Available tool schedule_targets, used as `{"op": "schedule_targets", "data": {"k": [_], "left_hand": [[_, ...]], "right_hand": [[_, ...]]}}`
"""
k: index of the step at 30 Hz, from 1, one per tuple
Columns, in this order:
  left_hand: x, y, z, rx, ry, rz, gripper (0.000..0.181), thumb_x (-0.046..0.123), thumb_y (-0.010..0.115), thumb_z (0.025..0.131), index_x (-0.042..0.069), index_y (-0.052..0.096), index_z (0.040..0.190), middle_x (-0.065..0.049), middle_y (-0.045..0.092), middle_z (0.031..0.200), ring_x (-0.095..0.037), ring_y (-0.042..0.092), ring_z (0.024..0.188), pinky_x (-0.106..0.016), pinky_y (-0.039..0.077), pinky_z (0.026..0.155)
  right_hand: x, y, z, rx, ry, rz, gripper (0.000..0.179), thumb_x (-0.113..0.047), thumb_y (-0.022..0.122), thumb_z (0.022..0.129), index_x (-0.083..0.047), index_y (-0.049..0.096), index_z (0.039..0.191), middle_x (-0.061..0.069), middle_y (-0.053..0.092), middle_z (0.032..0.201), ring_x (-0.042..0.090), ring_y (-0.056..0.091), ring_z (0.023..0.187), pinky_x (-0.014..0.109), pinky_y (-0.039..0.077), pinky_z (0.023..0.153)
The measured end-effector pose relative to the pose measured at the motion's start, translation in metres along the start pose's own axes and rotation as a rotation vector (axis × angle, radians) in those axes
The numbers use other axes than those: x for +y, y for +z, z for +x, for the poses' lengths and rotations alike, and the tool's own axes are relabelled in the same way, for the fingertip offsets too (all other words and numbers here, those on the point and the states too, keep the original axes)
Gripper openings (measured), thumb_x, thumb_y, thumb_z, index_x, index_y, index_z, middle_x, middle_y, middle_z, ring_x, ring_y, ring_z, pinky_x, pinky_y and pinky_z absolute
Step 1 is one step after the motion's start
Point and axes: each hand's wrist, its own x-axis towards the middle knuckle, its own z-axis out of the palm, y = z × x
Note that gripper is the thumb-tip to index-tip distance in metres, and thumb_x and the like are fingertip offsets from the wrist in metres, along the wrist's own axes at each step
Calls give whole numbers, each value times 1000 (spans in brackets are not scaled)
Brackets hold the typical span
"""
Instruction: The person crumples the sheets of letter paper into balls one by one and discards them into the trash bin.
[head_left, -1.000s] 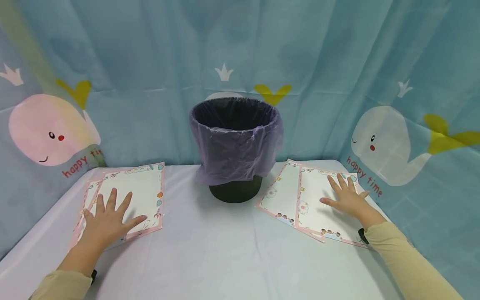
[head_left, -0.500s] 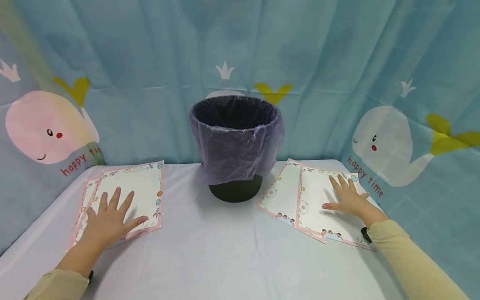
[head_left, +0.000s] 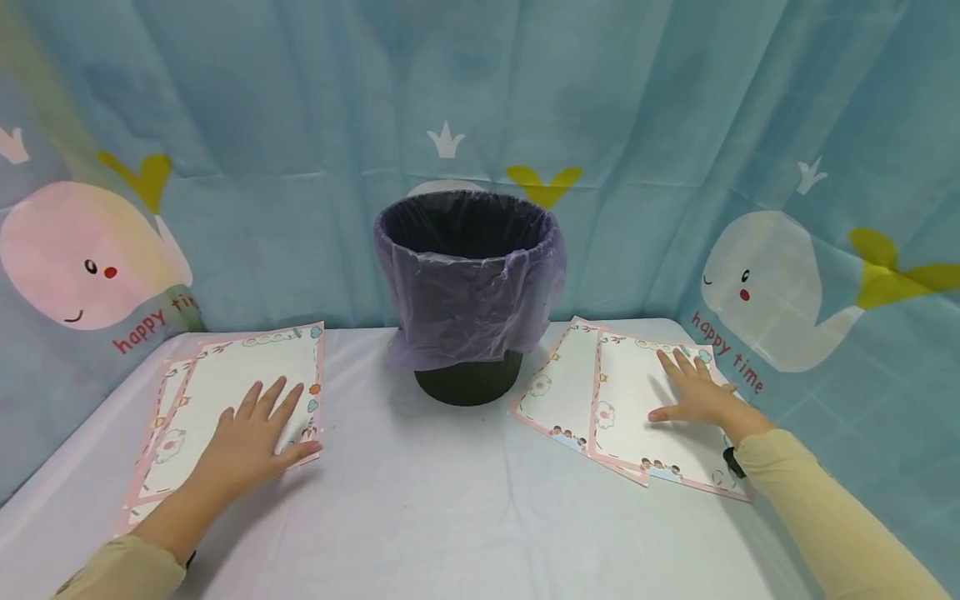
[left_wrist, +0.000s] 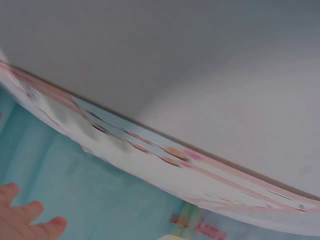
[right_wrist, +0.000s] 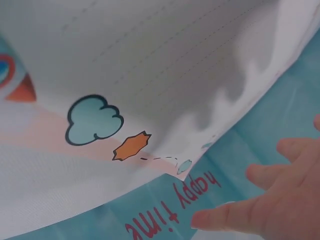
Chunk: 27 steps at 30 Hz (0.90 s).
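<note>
My left hand point(head_left: 251, 446), fingers straight and spread, is over the lower right part of a decorated sheet of paper point(head_left: 251, 362) with a pink border. A second such sheet point(head_left: 167, 396) sticks out from under it on the left. In the left wrist view, fingertips point(left_wrist: 35, 209) show at the lower left corner, beyond the sheets. On the other side, my right hand point(head_left: 693, 394) spreads its fingers above the upper of two similar sheets point(head_left: 626, 387); the lower sheet point(head_left: 553, 404) fans out leftward. Finger shadows fall on the paper in the right wrist view. Neither hand grips anything.
Between the two pairs of sheets stands a dark bin point(head_left: 468, 385), lined with a purple plastic bag point(head_left: 472, 304) folded over its rim. A white cloth point(head_left: 450, 500) covers the table. Blue curtains point(head_left: 300, 125) with whale prints enclose the back and sides.
My left hand has moved right and slightly toward me, uncovering more of the sheets' left side. The right hand stays nearly in place. The sheets and bin lie as before.
</note>
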Motion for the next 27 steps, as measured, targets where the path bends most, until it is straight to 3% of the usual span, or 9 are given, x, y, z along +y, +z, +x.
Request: {"op": "schedule_targets", "data": {"k": [6,14,18,23,27], "left_hand": [[29,9,11,54,182,-32,81,57,64,86,0,44,141,-23,43,143,-48,36,130,-63,38,92],[68,20,25,117,394,-67,73,55,62,89,5,48,140,-15,51,140,-41,47,126,-59,41,93],[92,21,35,96,456,-99,74,55,61,90,2,48,140,-16,50,140,-40,46,127,-55,42,96],[125,17,51,19,496,-126,79,51,66,87,5,41,145,-16,42,147,-41,41,131,-57,39,99],[151,17,65,-48,526,-133,82,53,64,88,9,34,150,-16,34,152,-41,35,135,-61,37,100]], "right_hand": [[9,0,1,-21,0,-9,125,-63,75,70,-8,1,154,34,0,153,65,-3,132,89,3,77],[12,-6,2,-35,25,-52,124,-65,75,68,-6,6,153,33,1,153,65,-2,133,90,6,77],[12,-8,2,-70,48,-27,124,-63,76,69,-4,6,153,34,-1,153,65,-5,132,89,3,78],[15,-7,3,-109,65,6,126,-65,76,69,-4,5,153,34,-3,153,65,-8,132,89,1,79],[21,-5,5,-136,76,1,127,-67,75,69,-5,4,153,34,-4,153,65,-8,132,89,2,78]]}}
